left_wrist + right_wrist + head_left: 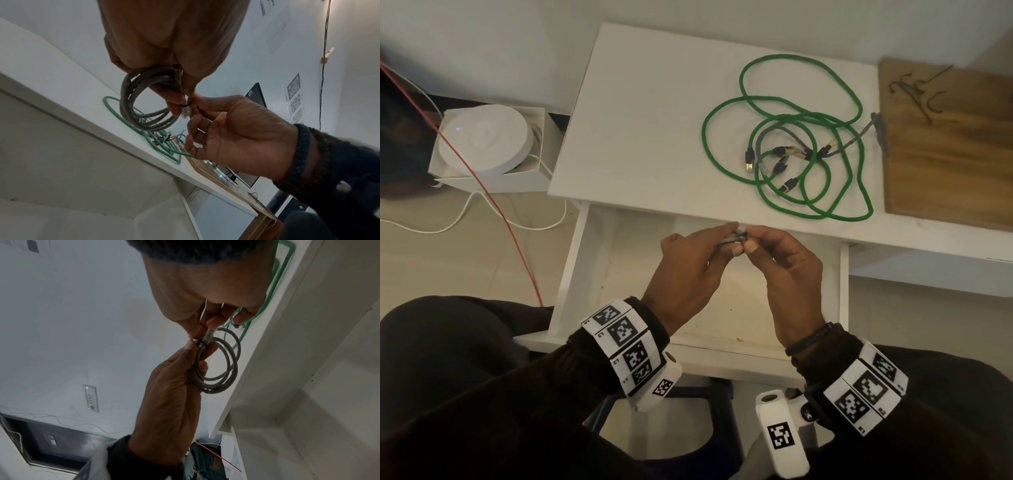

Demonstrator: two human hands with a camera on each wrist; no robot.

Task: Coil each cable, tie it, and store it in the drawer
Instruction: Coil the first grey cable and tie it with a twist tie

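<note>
Over the open drawer (pixel 573 260) both hands meet on a small grey cable coil (pixel 144 104) (pixel 225 365), only its top showing in the head view (pixel 729 238). My left hand (pixel 702 253) (pixel 170 40) grips one side of the coil between thumb and fingers. My right hand (pixel 774 253) (pixel 205 288) pinches a thin black tie (pixel 184 105) (pixel 198 341) looped round the clear connector and the coil's strands. Loose green cables (pixel 784 117) and another grey cable (pixel 859 135) lie tangled on the white table (pixel 647 120).
A wooden board (pixel 945 154) with several black ties (pixel 914 89) lies at the table's right end. On the floor to the left are a white round device in a box (pixel 482 137), a red wire (pixel 482 181) and white cords. My knees are below the drawer front.
</note>
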